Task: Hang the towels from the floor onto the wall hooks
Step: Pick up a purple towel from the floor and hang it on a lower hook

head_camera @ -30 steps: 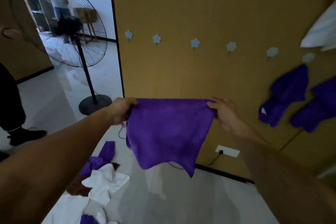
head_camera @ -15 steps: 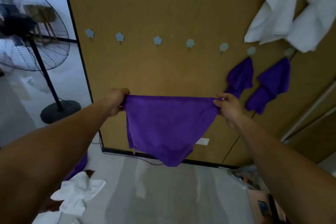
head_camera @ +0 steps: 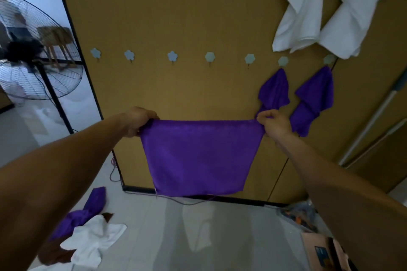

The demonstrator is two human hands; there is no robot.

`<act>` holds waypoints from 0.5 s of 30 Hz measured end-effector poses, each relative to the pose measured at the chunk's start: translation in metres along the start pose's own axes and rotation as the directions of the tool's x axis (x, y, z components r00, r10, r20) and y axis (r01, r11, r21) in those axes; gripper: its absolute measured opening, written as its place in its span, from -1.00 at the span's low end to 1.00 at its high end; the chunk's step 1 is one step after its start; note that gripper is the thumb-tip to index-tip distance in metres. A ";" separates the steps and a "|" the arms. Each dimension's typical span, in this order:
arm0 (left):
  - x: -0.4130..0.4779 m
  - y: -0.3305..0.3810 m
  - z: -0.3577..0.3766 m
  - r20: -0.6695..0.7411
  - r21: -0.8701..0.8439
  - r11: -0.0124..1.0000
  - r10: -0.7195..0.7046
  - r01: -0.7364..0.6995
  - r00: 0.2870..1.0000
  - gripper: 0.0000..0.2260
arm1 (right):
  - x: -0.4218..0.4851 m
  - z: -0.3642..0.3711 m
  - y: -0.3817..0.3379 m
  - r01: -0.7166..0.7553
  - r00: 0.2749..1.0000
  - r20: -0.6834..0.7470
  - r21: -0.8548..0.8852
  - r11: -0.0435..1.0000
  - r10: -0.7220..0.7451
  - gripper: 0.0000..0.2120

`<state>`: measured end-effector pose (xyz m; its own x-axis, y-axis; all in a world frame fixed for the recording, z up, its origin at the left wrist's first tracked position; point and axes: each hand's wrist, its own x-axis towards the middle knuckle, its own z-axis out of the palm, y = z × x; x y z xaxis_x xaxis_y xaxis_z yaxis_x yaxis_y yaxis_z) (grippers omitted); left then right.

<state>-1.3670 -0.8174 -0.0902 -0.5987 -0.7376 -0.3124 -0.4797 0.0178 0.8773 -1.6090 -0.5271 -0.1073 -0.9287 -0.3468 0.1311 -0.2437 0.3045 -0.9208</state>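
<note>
At the far left a black wire-caged standing fan (head_camera: 33, 72) rests on the pale tiled floor (head_camera: 220, 237). Low on the left, a heap lies on that floor: a crumpled purple floor towel (head_camera: 88, 209), a crumpled white towel (head_camera: 94, 240) partly over it, and a brown cloth (head_camera: 50, 255) under the white one.

The left hand (head_camera: 137, 120) has its fingers curled round the upper left corner of a square purple microfibre towel (head_camera: 200, 156). The towel is stretched flat and level in the air in front of the ochre wall panel (head_camera: 176, 6). It is below the hooks and touches none of them, and its lower edge hangs above the black skirting. Above it runs a row of pale blue flower-shaped wall hooks (head_camera: 172, 56).

The right hand (head_camera: 273, 124) pinches the towel's upper right corner between thumb and curled fingers. Whether it touches the towel behind it cannot be told. The two rightmost hooks each carry a hanging purple towel (head_camera: 274, 92) (head_camera: 315, 99). Higher up on the right hang two white cloths (head_camera: 308, 6). A cardboard box (head_camera: 323, 251) sits at the bottom right.
</note>
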 end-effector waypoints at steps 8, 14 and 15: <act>-0.001 0.002 0.016 0.219 0.107 0.994 -0.057 0.034 0.974 -0.63 | 0.014 -0.014 0.008 0.023 0.999 0.041 -0.062 0.998 -0.020 -0.82; 0.000 0.013 0.016 0.405 0.279 0.960 -0.098 -0.021 0.909 -0.51 | 0.022 -0.019 0.012 0.003 1.000 0.024 -0.074 0.997 -0.002 -0.79; 0.002 0.015 0.016 0.401 0.316 0.948 -0.100 -0.035 0.911 -0.54 | 0.021 -0.020 0.011 0.010 0.999 0.040 -0.094 0.995 -0.006 -0.80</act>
<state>-1.3857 -0.8075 -0.0837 -0.7544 -0.4029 -0.5182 -0.6366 0.2563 0.7274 -1.6368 -0.5132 -0.1077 -0.9154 -0.3835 0.1223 -0.2783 0.3833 -0.8807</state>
